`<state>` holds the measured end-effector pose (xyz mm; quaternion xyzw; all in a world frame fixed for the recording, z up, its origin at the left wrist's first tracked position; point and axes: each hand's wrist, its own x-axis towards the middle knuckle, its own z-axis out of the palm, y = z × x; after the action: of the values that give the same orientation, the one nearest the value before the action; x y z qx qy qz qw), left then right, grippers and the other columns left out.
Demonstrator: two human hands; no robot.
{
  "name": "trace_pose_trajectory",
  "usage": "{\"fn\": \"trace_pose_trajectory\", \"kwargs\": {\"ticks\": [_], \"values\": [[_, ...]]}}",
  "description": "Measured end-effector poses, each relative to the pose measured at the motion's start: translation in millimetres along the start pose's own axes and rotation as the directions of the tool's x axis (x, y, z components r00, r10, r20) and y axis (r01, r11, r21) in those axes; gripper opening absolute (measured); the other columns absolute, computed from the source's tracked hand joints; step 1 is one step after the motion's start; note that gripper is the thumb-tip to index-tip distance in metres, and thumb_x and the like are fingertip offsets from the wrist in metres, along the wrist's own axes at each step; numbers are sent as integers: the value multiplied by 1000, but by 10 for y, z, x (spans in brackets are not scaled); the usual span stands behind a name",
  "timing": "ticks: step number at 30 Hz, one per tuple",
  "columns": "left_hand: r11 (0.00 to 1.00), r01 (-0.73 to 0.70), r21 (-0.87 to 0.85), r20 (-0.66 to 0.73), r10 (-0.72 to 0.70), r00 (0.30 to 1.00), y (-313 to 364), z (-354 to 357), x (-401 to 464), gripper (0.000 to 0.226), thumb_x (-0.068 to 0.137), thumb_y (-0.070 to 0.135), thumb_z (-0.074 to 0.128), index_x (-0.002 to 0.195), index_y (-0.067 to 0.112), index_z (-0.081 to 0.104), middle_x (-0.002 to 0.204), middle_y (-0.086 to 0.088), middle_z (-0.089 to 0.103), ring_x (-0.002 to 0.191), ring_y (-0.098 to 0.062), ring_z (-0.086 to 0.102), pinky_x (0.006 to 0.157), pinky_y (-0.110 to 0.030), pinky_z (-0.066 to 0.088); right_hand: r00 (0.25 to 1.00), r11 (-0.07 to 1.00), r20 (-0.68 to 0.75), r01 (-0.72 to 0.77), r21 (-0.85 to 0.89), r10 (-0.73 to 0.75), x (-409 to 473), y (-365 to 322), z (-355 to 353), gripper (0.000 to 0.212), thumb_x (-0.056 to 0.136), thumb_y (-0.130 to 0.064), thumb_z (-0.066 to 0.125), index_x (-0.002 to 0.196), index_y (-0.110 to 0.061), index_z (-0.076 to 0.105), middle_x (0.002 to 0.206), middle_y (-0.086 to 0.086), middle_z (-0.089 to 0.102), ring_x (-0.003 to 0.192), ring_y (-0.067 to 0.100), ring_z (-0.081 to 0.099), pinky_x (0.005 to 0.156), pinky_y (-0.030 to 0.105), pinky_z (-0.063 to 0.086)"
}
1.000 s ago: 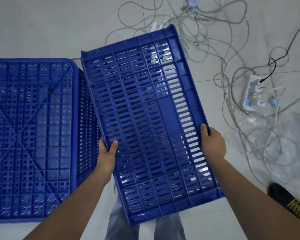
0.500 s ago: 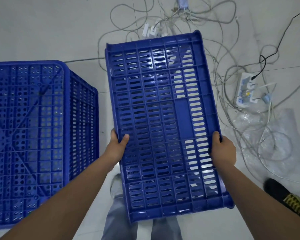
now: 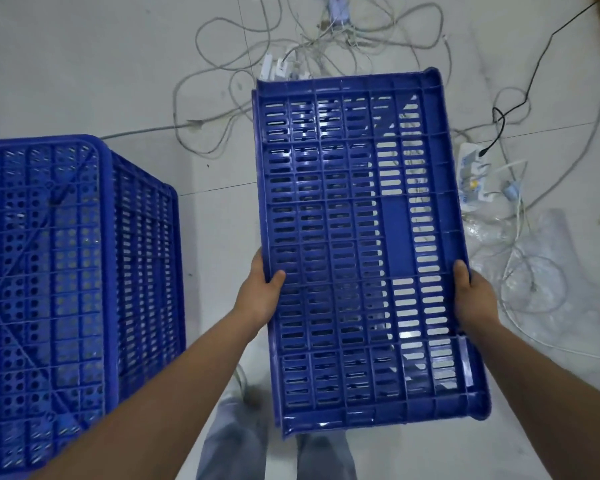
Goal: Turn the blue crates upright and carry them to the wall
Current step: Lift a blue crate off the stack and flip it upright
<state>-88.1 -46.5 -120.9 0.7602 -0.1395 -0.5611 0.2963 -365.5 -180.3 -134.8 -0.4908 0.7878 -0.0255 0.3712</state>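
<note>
Floor of pale tile, cables tangled ahead. My left hand and right hand each grip closed on a long edge of the held crate, above the floor. Second crate sits upside down, left, bare tile between.

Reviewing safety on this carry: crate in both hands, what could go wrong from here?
1. Trip: loose cables and a power strip litter the floor ahead, and the held crate hides part of it.
2. Slip: left hand and right hand hold only its side edges.
3. Bump: second crate stands close on the left.
</note>
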Motion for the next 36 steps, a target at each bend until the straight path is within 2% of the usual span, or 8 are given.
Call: {"fn": "trace_pose_trajectory", "kwargs": {"ticks": [4, 7, 10, 16, 26, 31, 34, 36], "values": [[959, -189, 211, -84, 211, 974, -10, 71, -179, 75, 98, 11, 46, 151, 38, 1, 135, 12, 48, 113, -14, 57, 94, -28, 47, 999, 999, 33, -30, 33, 29, 21, -86, -80, 99, 72, -80, 22, 129, -6, 52, 124, 21, 60, 111, 42, 57, 97, 58, 46], [905, -208, 372, -150, 280, 948, -69, 91, -221, 72, 97, 16, 50, 150, 42, 9, 131, 9, 57, 97, -8, 58, 77, -25, 51, 997, 999, 64, -44, 26, 42, 86, -140, -122, 68, 95, -56, 31, 131, -2, 51, 127, 23, 58, 115, 41, 55, 101, 54, 43], [871, -158, 465, -165, 261, 951, -89, 73, -195, 69, 96, 24, 53, 150, 42, 13, 126, 4, 63, 99, -14, 63, 77, -26, 50, 998, 1000, 52, -22, 8, 21, 218, -132, -142, 52, 99, -40, 36, 129, 0, 52, 127, 25, 58, 116, 41, 54, 104, 53, 41], [893, -137, 428, -126, 209, 970, 10, 192, -174, 70, 97, 18, 51, 150, 40, 13, 117, -7, 66, 83, -12, 56, 71, -21, 44, 1000, 999, -1, -27, -30, 27, 314, -345, -254, 37, 100, -23, 40, 119, 6, 55, 121, 29, 58, 112, 44, 54, 100, 50, 43], [839, -86, 537, -69, 146, 987, -17, 194, -199, 72, 99, 26, 46, 148, 48, -2, 91, -11, 67, 76, -25, 64, 71, -38, 57, 990, 983, -52, -136, -126, 131, 309, -457, -312, 40, 98, -18, 41, 121, 10, 56, 126, 30, 57, 119, 43, 53, 98, 45, 43], [871, -13, 491, -150, 99, 984, -102, 56, -207, 71, 99, 22, 45, 148, 48, 1, 87, -16, 67, 74, -30, 63, 69, -40, 54, 994, 998, -105, -43, -43, 38, 17, -534, -267, 36, 97, -20, 45, 111, 9, 60, 112, 28, 62, 98, 39, 59, 89, 44, 47], [879, 7, 476, -165, 81, 983, -232, -136, -196, 72, 99, 20, 45, 148, 48, 1, 77, 0, 62, 80, -31, 66, 72, -43, 56, 993, 996, -83, 75, -51, -79, -213, -572, -229, 32, 95, -22, 49, 99, 7, 63, 92, 22, 62, 83, 31, 55, 82, 41, 47], [878, 27, 477, -174, 64, 983, -303, -281, -189, 73, 99, 19, 46, 148, 49, 2, 69, 15, 41, 80, -25, 63, 76, -46, 57, 987, 988, -44, 153, -34, -155, -359, -591, -208, 30, 94, -21, 50, 81, 4, 60, 77, 20, 58, 74, 31, 54, 69, 36, 43]]}}
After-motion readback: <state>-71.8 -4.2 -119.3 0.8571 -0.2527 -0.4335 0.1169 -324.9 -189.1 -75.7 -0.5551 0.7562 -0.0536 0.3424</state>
